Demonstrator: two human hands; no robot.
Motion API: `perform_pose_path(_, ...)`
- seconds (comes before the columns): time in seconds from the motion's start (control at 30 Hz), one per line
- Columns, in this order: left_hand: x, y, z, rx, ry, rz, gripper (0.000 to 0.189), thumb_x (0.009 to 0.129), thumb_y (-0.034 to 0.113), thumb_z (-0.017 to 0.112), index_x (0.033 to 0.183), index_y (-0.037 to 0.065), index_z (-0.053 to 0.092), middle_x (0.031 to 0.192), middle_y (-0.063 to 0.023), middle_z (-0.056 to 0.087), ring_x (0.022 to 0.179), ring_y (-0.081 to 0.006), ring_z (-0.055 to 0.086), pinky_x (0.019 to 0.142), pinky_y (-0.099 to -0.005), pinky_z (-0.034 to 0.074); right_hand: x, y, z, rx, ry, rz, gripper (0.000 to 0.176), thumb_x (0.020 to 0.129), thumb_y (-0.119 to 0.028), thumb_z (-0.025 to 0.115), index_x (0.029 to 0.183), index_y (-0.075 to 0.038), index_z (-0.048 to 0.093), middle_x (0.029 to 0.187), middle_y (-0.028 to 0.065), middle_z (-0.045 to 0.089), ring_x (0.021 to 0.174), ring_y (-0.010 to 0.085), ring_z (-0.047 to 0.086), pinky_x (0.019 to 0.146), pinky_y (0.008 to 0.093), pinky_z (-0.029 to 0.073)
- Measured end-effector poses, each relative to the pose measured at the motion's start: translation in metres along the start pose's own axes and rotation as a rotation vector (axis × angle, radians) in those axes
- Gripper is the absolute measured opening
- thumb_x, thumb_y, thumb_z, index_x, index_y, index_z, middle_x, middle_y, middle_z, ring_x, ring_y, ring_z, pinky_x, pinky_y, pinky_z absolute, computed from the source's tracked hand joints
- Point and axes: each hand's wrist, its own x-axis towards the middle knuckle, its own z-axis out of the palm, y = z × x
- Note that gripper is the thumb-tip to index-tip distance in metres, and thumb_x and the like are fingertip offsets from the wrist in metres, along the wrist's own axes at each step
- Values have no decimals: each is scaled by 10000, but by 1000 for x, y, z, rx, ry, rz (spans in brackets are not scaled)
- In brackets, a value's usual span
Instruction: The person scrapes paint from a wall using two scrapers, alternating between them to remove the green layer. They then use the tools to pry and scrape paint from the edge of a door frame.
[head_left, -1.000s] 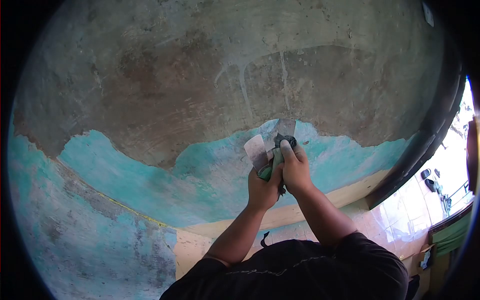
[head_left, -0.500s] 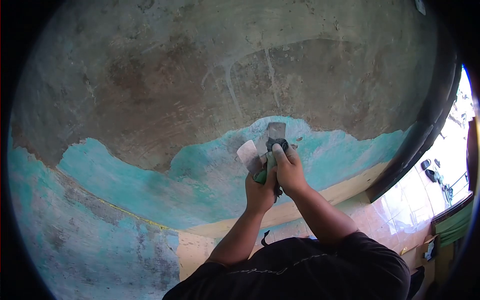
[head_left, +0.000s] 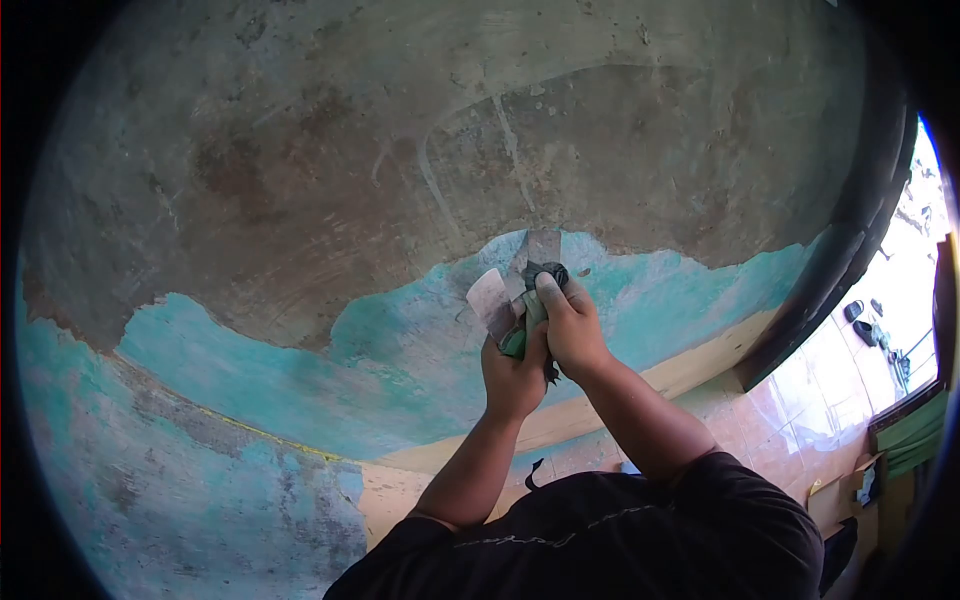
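Observation:
Before the wall, my two hands are close together. My right hand (head_left: 575, 325) is closed, its thumb pressed on the black wrapping (head_left: 545, 273) at the neck of a scraper. That scraper's flat grey blade (head_left: 544, 246) points up and overlaps the edge where turquoise paint meets bare grey-brown plaster. In my left hand (head_left: 513, 375), closed below, is a second scraper with a green handle (head_left: 514, 344); its pale, wide blade (head_left: 490, 300) tilts up to the left. A light green handle (head_left: 535, 310) runs down between both hands, partly hidden by the fingers.
The wall's upper part is bare plaster (head_left: 300, 150), with turquoise paint (head_left: 420, 360) below. A dark door frame (head_left: 830, 270) borders it at right. Sandals (head_left: 864, 332) lie on the tiled floor beyond, and a cardboard box (head_left: 845, 495) stands near green cloth (head_left: 915, 435).
My view has shifted slightly, and both hands with the scrapers appear a little further left. The grip looks much the same.

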Motion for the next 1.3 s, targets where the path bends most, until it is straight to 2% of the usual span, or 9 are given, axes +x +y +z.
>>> perform_pose_path(0.2,-9,-3,7,-36,78,-98,184,876,105,572,1024,-1,541,705,-25,568,507,-73,515,415,-217,390,-3,16,-12,-102,23,8,203,956,-191,415,972,-21,523,769,30,579,673,97,532,618,242,446)
perform_pose_path(0.3,0,2,6,-46,52,-69,193,888,172,569,1008,23,544,647,-21,554,448,-78,515,385,-203,385,0,-6,1,-71,2,20,202,956,-197,417,959,-21,516,765,31,580,661,95,530,610,245,447)
perform_pose_path(0.43,-8,3,8,-25,56,-58,204,884,191,574,998,25,543,654,-22,560,449,-87,519,385,-217,402,-4,9,-13,-171,1,10,212,956,-193,408,946,-18,527,777,41,595,655,92,526,605,244,447)
perform_pose_path(0.53,-8,8,8,-56,80,-163,181,882,132,569,1010,9,534,669,-34,562,460,-82,518,386,-225,418,-2,8,-7,-183,56,-34,212,955,-191,409,942,-20,534,762,35,587,645,90,516,599,242,441)
perform_pose_path(0.67,-3,16,7,-65,48,-130,197,878,156,578,993,3,529,653,-32,557,450,-87,521,379,-226,415,-3,-12,3,-133,11,47,209,952,-185,414,947,-10,528,775,46,595,672,93,531,615,248,450)
perform_pose_path(0.77,-11,10,5,-2,69,-195,191,886,160,566,997,10,529,650,-26,554,449,-84,515,380,-221,406,-4,8,-8,-234,13,-6,209,952,-184,417,938,-10,531,793,56,610,679,96,545,611,250,455)
perform_pose_path(0.97,-4,17,9,-78,29,-123,191,889,161,558,1011,18,526,638,-17,541,451,-77,508,390,-218,404,0,-6,1,-169,6,-12,206,947,-183,428,884,-16,530,746,37,585,635,87,523,580,244,442)
perform_pose_path(1.17,-5,5,9,-35,55,-140,212,902,216,552,995,26,547,636,-15,547,466,-87,521,404,-219,404,-1,6,-7,-167,53,6,209,951,-193,423,902,-22,533,734,27,572,626,90,516,572,250,441)
perform_pose_path(1.3,-1,5,8,-35,6,-92,206,897,200,559,1007,26,541,651,-16,547,472,-84,523,399,-214,399,0,1,-6,-84,39,18,203,950,-194,426,908,-27,534,753,23,569,643,88,515,590,247,440)
